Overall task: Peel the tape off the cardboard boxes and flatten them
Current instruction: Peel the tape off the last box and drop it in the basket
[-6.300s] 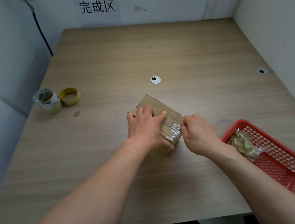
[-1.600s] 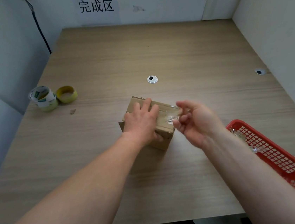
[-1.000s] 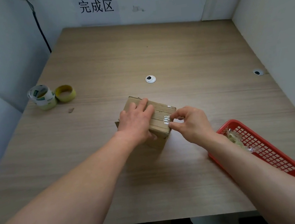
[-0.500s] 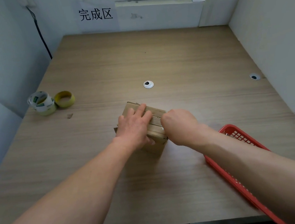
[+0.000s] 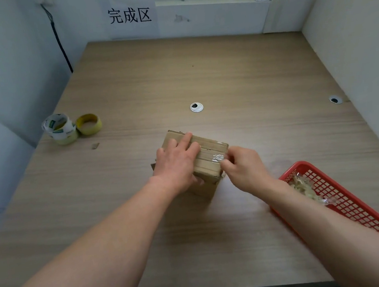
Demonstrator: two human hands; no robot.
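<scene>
A small brown cardboard box stands in the middle of the wooden table. My left hand lies on its top with the fingers spread forward and the thumb down the near side, holding it still. At the box's right edge my right hand pinches a crinkled bit of clear tape that still sticks to the top. The seam along the top runs between my two hands.
A red plastic basket holding crumpled peeled tape sits at the near right, partly under my right forearm. Two tape rolls lie at the left edge. Two cable grommets are set into the tabletop. Walls close in on three sides.
My right hand has drawn back a little from over the box's right edge and now shows the tape pinched in its fingers. My left hand has stayed on the box top.
</scene>
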